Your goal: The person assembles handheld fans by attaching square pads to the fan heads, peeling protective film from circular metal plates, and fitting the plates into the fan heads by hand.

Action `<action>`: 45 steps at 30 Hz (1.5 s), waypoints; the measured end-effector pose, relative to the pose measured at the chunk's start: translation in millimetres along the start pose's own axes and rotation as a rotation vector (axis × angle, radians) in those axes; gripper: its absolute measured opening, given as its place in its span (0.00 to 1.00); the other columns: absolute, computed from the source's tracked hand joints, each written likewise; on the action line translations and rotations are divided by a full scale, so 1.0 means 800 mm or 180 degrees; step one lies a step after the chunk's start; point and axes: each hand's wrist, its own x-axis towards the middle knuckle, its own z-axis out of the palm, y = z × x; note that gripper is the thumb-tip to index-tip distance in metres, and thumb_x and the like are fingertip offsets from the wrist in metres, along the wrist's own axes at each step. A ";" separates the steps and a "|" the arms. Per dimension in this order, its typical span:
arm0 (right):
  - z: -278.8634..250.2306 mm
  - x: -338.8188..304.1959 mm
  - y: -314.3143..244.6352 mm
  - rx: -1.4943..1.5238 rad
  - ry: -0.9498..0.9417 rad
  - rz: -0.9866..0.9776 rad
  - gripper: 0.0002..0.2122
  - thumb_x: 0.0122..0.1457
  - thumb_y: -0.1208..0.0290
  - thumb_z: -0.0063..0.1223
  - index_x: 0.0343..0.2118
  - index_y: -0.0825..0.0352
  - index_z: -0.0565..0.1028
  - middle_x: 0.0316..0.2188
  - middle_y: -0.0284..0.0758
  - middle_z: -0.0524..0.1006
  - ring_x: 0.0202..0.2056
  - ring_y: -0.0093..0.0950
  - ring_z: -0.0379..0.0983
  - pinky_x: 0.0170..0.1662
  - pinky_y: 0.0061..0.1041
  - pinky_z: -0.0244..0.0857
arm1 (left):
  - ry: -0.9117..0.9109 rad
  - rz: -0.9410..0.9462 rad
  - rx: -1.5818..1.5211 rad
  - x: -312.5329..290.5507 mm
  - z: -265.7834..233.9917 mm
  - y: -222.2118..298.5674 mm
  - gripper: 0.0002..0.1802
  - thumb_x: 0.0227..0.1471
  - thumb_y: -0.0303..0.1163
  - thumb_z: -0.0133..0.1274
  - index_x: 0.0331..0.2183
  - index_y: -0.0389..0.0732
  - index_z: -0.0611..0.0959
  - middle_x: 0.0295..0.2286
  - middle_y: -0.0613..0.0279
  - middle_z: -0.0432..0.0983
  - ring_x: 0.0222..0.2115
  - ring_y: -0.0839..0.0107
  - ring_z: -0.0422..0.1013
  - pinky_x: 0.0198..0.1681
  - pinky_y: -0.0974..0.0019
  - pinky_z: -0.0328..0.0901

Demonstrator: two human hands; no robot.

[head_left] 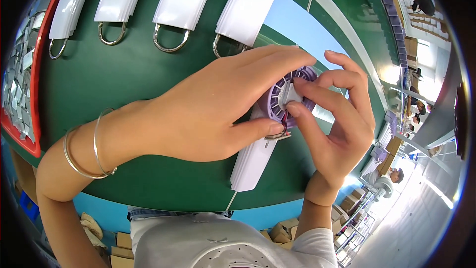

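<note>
My left hand [213, 99], with two thin bangles on its wrist, is wrapped round a purple round slotted housing [274, 100], which looks like a small fan's head. The thumb presses its lower rim, where thin red and dark wires show. My right hand [342, 114] pinches a small silver-grey flat piece [286, 94] against the middle of the housing, between thumb and forefinger. The other right fingers are bent, above the rim. Beneath the housing lies a white handle-like body [254, 165] with a metal clasp and a thin cord at its lower end.
Several white elongated bodies with metal loops, one of them a white body [186, 0], lie in a row along the far side of the green table [144, 77]. At the left stands a red-rimmed tray [38, 77] full of silver pieces. Cardboard boxes [285, 231] lie below the table edge.
</note>
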 end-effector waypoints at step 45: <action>0.000 -0.012 0.020 0.0539 -0.0139 -0.0503 0.13 0.35 0.77 0.73 0.24 0.73 0.79 0.28 0.36 0.72 0.49 0.47 0.73 0.61 0.56 0.52 | 0.0151 0.0467 0.0295 -0.006 0.013 0.005 0.41 0.42 0.25 0.63 0.59 0.38 0.68 0.56 0.52 0.68 0.53 0.54 0.69 0.56 0.57 0.64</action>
